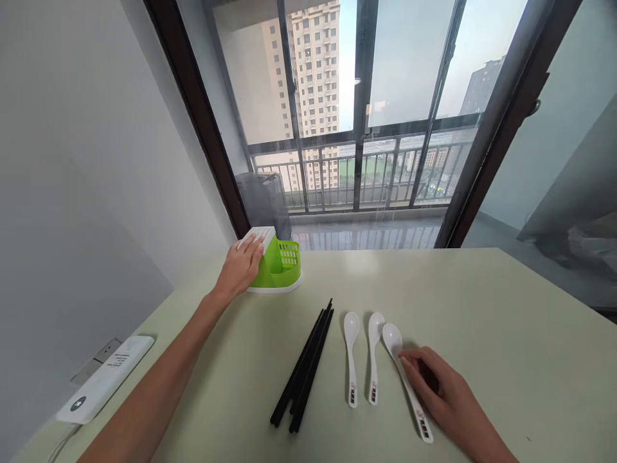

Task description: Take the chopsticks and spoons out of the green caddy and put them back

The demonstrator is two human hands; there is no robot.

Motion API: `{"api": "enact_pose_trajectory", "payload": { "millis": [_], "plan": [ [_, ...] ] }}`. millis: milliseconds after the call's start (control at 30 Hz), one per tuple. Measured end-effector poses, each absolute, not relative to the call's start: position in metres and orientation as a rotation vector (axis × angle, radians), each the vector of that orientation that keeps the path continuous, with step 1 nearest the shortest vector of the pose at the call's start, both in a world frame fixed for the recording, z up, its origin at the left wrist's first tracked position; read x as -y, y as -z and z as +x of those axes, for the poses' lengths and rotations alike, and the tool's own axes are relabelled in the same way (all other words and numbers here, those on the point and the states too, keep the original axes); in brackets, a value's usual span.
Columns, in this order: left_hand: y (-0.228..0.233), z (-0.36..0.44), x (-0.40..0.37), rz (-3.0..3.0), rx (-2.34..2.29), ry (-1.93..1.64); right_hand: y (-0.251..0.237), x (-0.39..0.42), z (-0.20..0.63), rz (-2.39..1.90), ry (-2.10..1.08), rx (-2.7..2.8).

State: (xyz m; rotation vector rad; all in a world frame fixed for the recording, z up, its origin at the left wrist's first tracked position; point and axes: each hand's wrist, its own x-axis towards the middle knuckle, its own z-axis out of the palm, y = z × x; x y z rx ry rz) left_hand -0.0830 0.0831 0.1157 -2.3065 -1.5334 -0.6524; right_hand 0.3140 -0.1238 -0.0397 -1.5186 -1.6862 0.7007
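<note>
The left hand [245,260] rests open, fingers extended, on the green holder [276,281]. Then lie black chopsticks [308,366] and two white spoons [351,357]; the right hand [446,392] pinches the slanted third spoon [409,391] on the table [482,308].

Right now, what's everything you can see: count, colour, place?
Spoons: three, white, table centre to right
Chopsticks: several, black, left of spoons
Holder: one, green and white, table's far side
Corded device: one, white, table's left edge
Wall socket: one, grey, beside the device
Table: one, pale green, foreground
Wall: one, white-grey, left
Windows: several panes, dark-framed, ahead
Railing: one, grey, outside
Buildings: several, beige and grey, outdoors
Bulky object: one, grey, outside left
Left hand: one, bare, on the holder's top
Right hand: one, bare, at the handle of the rightmost spoon
</note>
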Motion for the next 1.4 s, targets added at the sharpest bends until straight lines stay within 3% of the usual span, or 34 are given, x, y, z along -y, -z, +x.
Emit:
{"api": "enact_pose_trajectory", "payload": {
  "millis": [467,800,967,1133,1300,1400],
  "plan": [
    [-0.113,0.046,-0.083,-2.573,1.588,0.744,0.066,0.159,0.357,-1.497,-0.690,1.616],
    [-0.128,0.116,-0.054,-2.768,1.491,0.476,0.060,0.165,0.360,-1.481,-0.598,1.633],
    [-0.125,0.089,-0.038,-2.526,1.236,0.738,0.066,0.164,0.366,-1.505,-0.616,1.660],
    [-0.089,0.016,-0.021,-2.404,1.664,0.892,0.050,0.153,0.361,-1.538,-0.620,1.647],
    [-0.040,-0.041,0.006,-2.457,1.977,0.783,0.008,0.100,0.345,-1.487,-0.361,1.786],
    [-0.020,-0.054,0.027,-2.554,2.012,0.722,-0.014,0.056,0.332,-1.718,-0.117,1.977]
  ]
}}
